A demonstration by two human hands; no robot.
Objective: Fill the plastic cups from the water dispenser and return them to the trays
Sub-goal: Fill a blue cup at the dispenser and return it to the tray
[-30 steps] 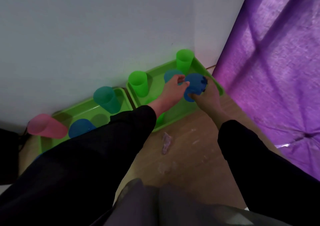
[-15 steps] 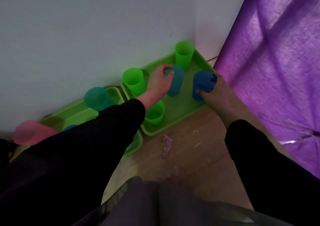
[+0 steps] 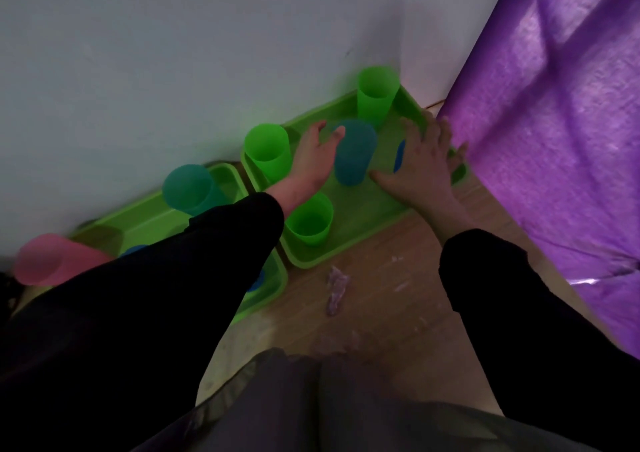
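My left hand (image 3: pixel 313 160) is open beside the teal cup (image 3: pixel 354 155) standing mid-tray (image 3: pixel 349 243). My right hand (image 3: pixel 420 167) wraps the blue cup (image 3: pixel 399 155) near the tray's right edge.

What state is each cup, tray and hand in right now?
Teal cup: upright in the right tray, left hand's fingers at its rim.
Blue cup: mostly hidden under the right hand.
Three green cups: upright.
Pink cup: appears tipped.
Left hand: open.
Right hand: spread over the blue cup.
Right tray: flat on floor.
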